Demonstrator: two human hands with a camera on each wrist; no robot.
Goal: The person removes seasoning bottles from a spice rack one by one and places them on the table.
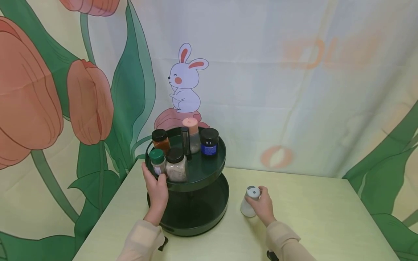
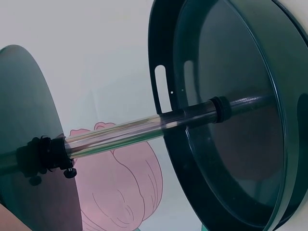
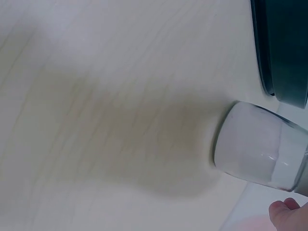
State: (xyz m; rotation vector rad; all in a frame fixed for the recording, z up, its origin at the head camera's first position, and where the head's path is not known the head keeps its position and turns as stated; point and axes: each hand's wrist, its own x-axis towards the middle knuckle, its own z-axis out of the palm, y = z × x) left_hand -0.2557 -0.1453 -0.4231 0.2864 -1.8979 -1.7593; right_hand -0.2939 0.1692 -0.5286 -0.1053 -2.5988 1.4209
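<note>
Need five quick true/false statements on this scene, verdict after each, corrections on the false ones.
1. The right hand grips the pale-topped jar. True.
2. The left hand lies on the table. False: the left hand is at the rim of the upper tier.
3. The green-capped jar stands on the upper tier. True.
4. The blue-labelled jar has a pink lid. False: the blue-labelled jar has a black lid.
5. A pole runs between the tiers. True.
</note>
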